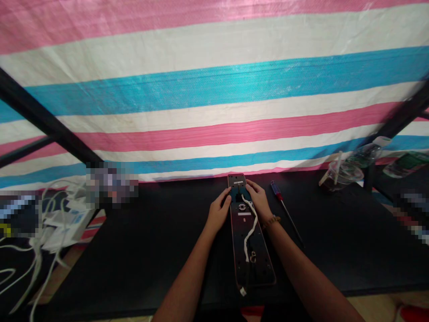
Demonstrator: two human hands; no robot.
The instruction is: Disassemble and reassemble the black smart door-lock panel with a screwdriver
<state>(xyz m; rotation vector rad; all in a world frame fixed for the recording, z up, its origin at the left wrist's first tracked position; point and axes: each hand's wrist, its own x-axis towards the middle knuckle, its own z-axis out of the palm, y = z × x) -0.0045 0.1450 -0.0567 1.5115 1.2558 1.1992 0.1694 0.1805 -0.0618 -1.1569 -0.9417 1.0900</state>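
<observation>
A long, narrow door lock panel [238, 241] lies on the black table with its inner side up. It is dark with a coppery rim. A white-sleeved cable [250, 230] runs along its length, ending in a small white plug [243, 291] past the near end. My left hand [220, 208] grips the panel's left edge toward the far end, fingers bent. Opposite it, my right hand [258, 199] holds the right edge, its fingertips over the rim. To the right of my right hand lies a screwdriver [277, 191] with a blue and red handle.
Behind the black table [150, 250] hangs a striped plastic sheet [214, 94]. A plastic cup with a straw [338, 174] and a clear bottle [367, 152] are at the back right. White cables [36, 250] tangle at the left. Dark metal bars [43, 118] slant on both sides.
</observation>
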